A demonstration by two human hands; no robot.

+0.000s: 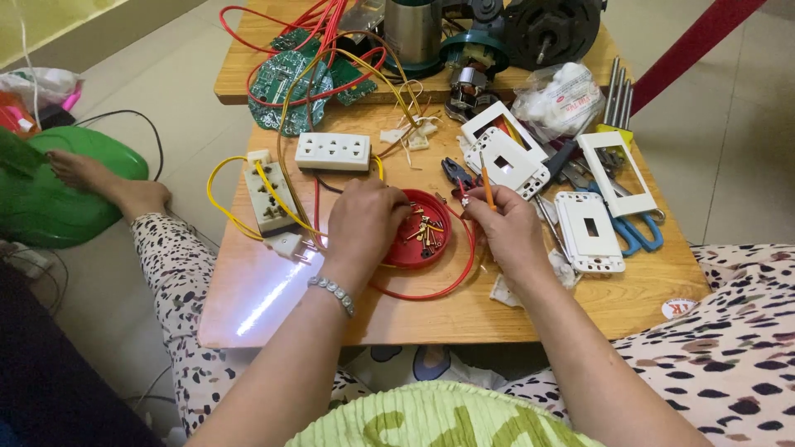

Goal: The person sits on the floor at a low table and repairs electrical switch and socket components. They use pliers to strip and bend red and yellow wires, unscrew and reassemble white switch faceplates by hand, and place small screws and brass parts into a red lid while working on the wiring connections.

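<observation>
Red lid (pixel 418 248) sits mid-table, full of small brass screws and contacts; count unreadable from here. Left hand (pixel 364 223) rests curled over the lid's left rim, fingers dipping into the parts; can't tell if it's pinching one. Right hand (pixel 505 228) is just right of the lid, closed around one orange screwdriver (pixel 487 189), and probably pinches a small metal piece at the fingertips. One red wire (pixel 431 291) loops around the lid. Two socket strips (pixel 333 151) lie left and behind, joined by yellow wire. Four white faceplates (pixel 590 232) to the right, one blue scissors (pixel 633 233) beside them. Two green circuit boards (pixel 290 87) on the far table (pixel 248 74).
</observation>
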